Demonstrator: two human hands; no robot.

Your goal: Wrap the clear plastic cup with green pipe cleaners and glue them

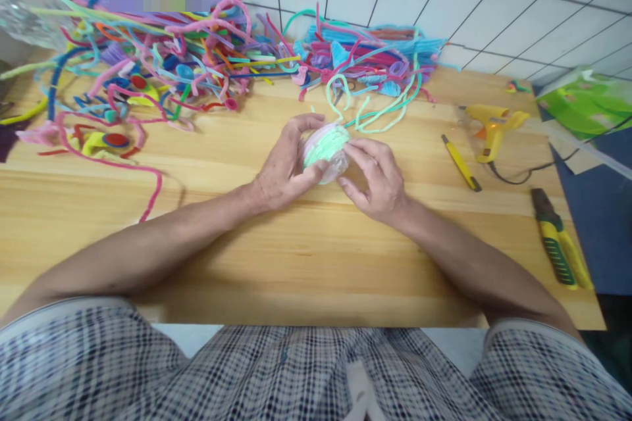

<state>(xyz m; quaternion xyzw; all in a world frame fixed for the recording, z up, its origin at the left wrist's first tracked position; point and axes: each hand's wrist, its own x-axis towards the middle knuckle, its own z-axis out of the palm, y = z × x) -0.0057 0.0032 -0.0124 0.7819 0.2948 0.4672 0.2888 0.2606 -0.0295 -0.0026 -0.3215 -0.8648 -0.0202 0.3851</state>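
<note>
Cupping a rounded bundle (pixel 326 147) from its left side, the left hand (pixel 282 168) holds it above the wooden table (pixel 296 263), thumb across the near face and fingers along the far edge. At the bundle's right edge, the right hand (pixel 378 177) has its thumb and fingers slightly parted around the rim; whether they pinch it, I cannot tell. The bundle sits between both sets of fingertips. Its face shows bright mint-green strands, with pale lilac at the upper left and a clear, shiny, crinkled part at the lower right. Just beyond it, loose pale green strands (pixel 382 130) loop over the table; farther back lies a tangled multicoloured heap of fuzzy stems (pixel 197 52).
</note>
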